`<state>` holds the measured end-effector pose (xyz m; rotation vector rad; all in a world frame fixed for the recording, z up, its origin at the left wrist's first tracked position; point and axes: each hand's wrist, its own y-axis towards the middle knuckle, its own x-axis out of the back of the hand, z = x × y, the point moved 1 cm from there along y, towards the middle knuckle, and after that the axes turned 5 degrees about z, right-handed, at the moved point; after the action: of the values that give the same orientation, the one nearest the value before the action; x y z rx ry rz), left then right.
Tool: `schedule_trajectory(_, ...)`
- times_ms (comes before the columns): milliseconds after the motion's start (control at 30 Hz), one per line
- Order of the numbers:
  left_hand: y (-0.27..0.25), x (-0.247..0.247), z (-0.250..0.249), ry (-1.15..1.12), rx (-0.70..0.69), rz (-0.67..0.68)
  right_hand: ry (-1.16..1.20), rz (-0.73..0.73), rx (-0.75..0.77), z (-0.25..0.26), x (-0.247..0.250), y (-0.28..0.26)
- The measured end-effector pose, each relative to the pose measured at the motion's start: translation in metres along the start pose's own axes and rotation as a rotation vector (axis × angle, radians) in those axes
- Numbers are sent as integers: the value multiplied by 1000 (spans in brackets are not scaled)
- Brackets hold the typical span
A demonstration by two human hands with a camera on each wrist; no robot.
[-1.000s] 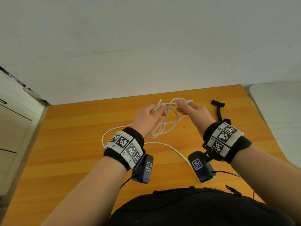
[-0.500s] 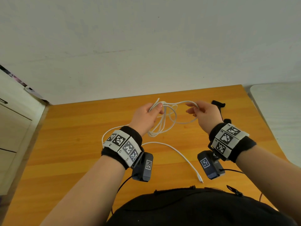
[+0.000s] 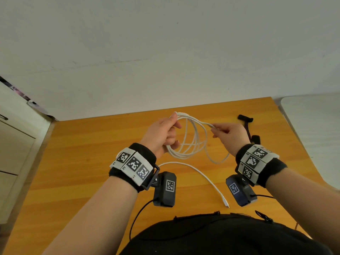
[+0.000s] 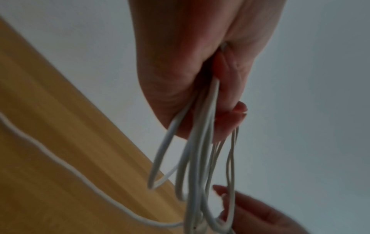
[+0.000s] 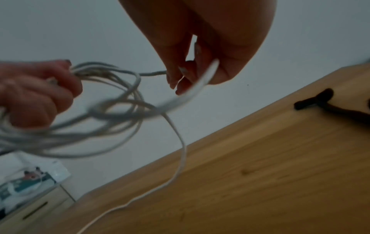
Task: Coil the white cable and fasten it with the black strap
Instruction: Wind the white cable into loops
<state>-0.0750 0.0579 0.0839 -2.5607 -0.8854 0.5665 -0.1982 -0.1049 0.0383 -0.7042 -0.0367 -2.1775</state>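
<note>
The white cable (image 3: 191,142) hangs in several loops above the wooden table (image 3: 77,162). My left hand (image 3: 161,135) grips the gathered loops (image 4: 202,150) at their top, fingers curled round them. My right hand (image 3: 228,133) pinches one strand (image 5: 192,93) a short way to the right of the coil. The cable's free tail (image 3: 198,173) lies on the table, its plug (image 3: 226,204) near my body. The black strap (image 3: 246,124) lies flat on the table at the far right, behind my right hand, and shows in the right wrist view (image 5: 320,102).
A pale cabinet (image 3: 12,153) with drawers stands left of the table. A white surface (image 3: 312,133) adjoins the table's right edge. The white wall (image 3: 165,52) runs behind the table's far edge. Wrist camera wires (image 3: 139,212) hang near my dark clothing.
My right hand slid right along the cable away from my left hand, then back a little. The coil has gained a wider loop, and the tail on the table has shortened.
</note>
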Motion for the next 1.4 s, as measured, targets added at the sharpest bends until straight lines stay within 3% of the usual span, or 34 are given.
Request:
schedule_trajectory(133,-2,-4,-4,-136,74,99,-53,88,-42,-2,-9,-2)
schedule_trajectory(333,-5,-4,-7,-126,153,232,-107,136,-137,-2,-15,0)
schedule_trajectory(500,-8,0,-7,-17,195,239,-234,-9,-31,8,2,1)
schedule_trajectory(633,-8,-2,-8,-228,177,273,-390,82,26,9,-3,1)
schedule_trajectory(767,-4,0,-14,-464,85,177,-501,196,-7,-3,-18,1)
schedule_trajectory(900,-1,9,-22,-578,-9,40,-451,287,-196,-15,-20,-1)
schedule_trajectory(1000,1,14,-21,-597,-32,-29,-181,201,-328,-22,-15,-2)
schedule_trajectory(1133,5,15,-14,-618,-16,-116,674,152,-477,-24,-5,-4)
schedule_trajectory(1200,6,16,-10,-658,-9,-149,967,170,-503,-19,0,-4)
schedule_trajectory(1300,9,18,-7,-684,-1,-174,1284,167,-510,-9,1,-5)
schedule_trajectory(1400,10,18,-5,-672,9,-180,1449,147,-493,1,-1,-4)
